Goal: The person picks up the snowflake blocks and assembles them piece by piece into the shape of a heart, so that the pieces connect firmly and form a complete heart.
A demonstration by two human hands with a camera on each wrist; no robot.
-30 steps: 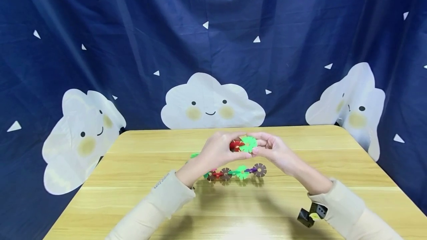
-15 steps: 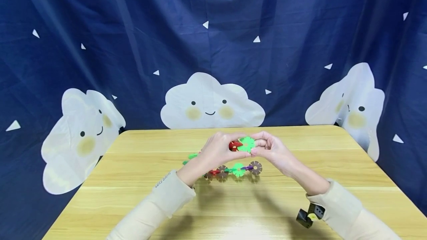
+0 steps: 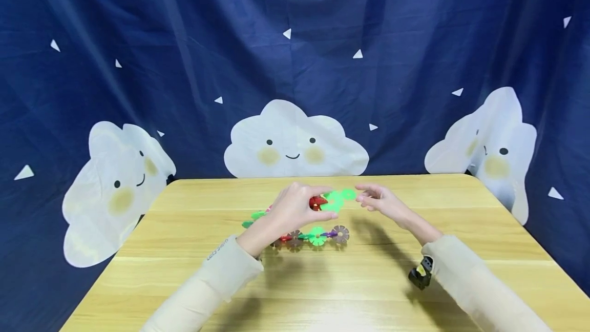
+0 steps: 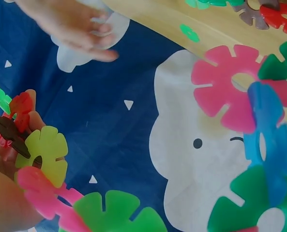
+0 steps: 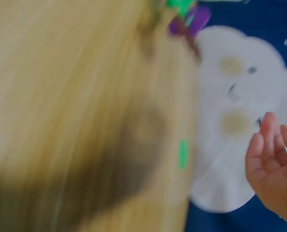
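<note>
My left hand (image 3: 295,208) holds one end of a chain of slotted, flower-shaped plastic discs above the table. A red disc (image 3: 316,203) lies between its thumb and fingers, and a bright green disc (image 3: 331,202) sticks out at the fingertips. In the left wrist view the chain runs on through a yellow disc (image 4: 47,151), a pink disc (image 4: 233,84) and a blue disc (image 4: 270,142). Its other end, with a brown disc (image 3: 340,234), is low over the table. My right hand (image 3: 386,204) is off to the right, fingers loosely bent, holding nothing.
A single green disc (image 4: 189,33) lies on the wooden table (image 3: 369,281) near its far edge, close to the right fingertips in the head view. Behind the table hangs a dark blue curtain (image 3: 322,76) with white clouds.
The right hand has let go of the green disc at the chain's end and drawn back to the right. The left hand and chain have shifted slightly left. The loose green disc has come into sight.
</note>
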